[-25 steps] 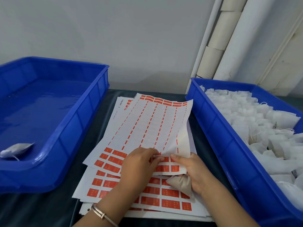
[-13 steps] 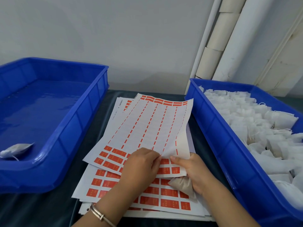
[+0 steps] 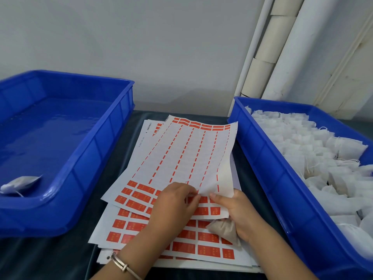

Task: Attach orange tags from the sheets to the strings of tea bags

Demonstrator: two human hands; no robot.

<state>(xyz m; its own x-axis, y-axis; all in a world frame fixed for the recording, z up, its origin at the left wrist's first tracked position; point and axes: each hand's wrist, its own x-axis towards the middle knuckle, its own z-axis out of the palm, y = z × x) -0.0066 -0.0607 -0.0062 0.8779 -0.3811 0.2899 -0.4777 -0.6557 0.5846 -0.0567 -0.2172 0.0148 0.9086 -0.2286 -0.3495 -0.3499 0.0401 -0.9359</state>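
We see the task barely started: one white tea bag with string (image 3: pixel 19 184) lies alone in the big blue plastic tray on our left (image 3: pixel 113 126), while the blue plastic tray on our right (image 3: pixel 268 164) is heaped with white untagged tea bags (image 3: pixel 314 158). The top white sticker sheet with orange rectangular tags (image 3: pixel 181 156) is mostly stripped, with orange tags left only along its near rows and far edge; the fuller sheets below (image 3: pixel 201 245) are hardly touched. Our left hand (image 3: pixel 173 205) pinches at a tag near the sheet's lower edge, fingers curled. Our right hand (image 3: pixel 238 213) keeps a tan paper tea bag (image 3: pixel 223 229) tucked in its palm, with the thumb against the sheet. We cannot tell if the tag is free yet. We judge nearly the whole pile is left
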